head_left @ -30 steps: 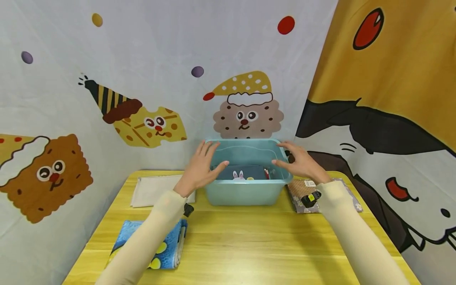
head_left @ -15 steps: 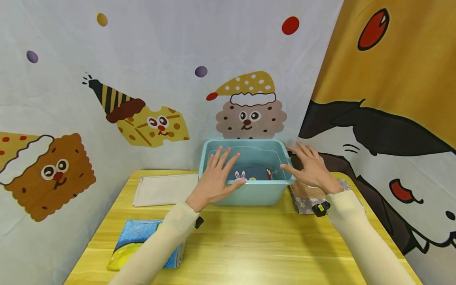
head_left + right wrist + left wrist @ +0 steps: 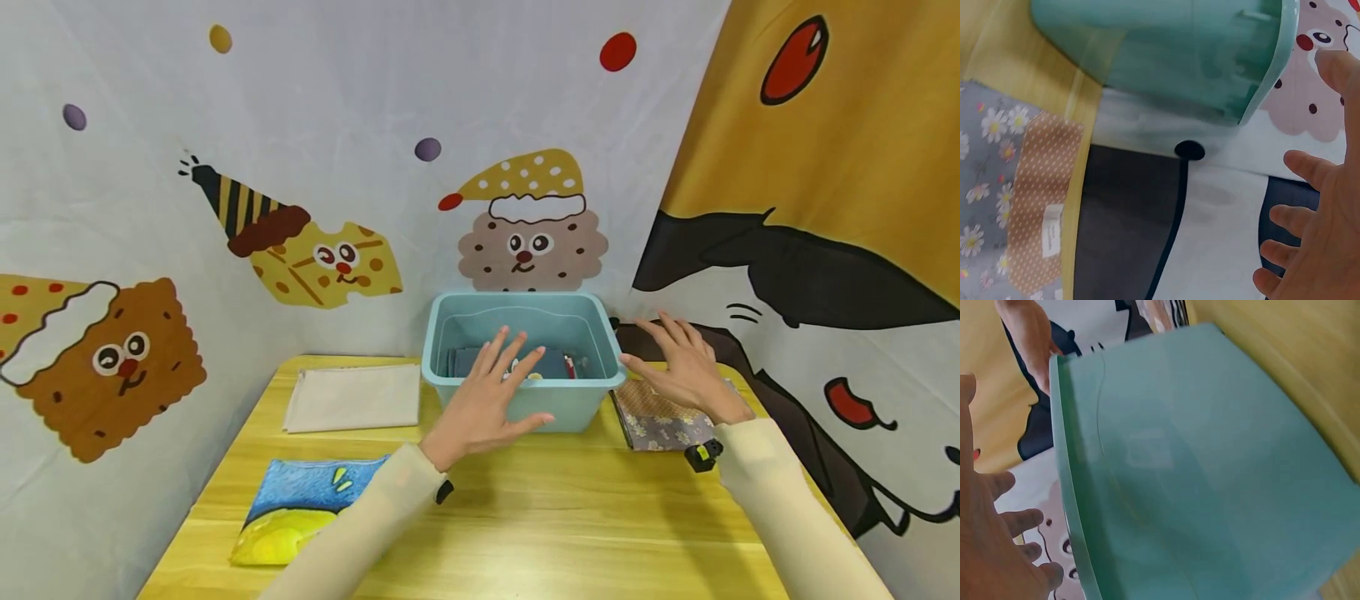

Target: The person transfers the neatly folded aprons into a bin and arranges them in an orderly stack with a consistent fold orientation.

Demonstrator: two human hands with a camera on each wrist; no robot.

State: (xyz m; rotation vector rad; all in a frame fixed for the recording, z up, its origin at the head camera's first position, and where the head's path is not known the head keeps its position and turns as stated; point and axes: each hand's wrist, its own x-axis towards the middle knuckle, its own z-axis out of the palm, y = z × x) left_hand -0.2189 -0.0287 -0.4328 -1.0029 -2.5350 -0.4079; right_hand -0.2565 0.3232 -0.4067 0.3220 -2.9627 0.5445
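Observation:
A light blue-green plastic bin (image 3: pixel 525 406) stands at the back of the table, with folded dark blue cloth (image 3: pixel 467 358) inside it, partly hidden by the left hand. The left hand (image 3: pixel 486 408), fingers spread, hovers in front of the bin and holds nothing. To the right of the bin hangs the right hand (image 3: pixel 686 371), also spread and holding nothing. Below it lies a folded floral cloth (image 3: pixel 660 429) with a brown dotted patch. In the left wrist view the bin's side (image 3: pixel 1210 456) fills the middle, apart from the fingers.
A folded off-white cloth (image 3: pixel 352 398) lies at the back left of the wooden table (image 3: pixel 585 517). Nearer the front left is a folded blue and yellow cloth (image 3: pixel 300 500), partly covered by the left sleeve. A cartoon-printed curtain (image 3: pixel 360 100) hangs behind the table.
Both hands have come away from the bin's rim. The left hand has moved right and nearer, in front of the bin; the right hand has moved right, over the floral cloth.

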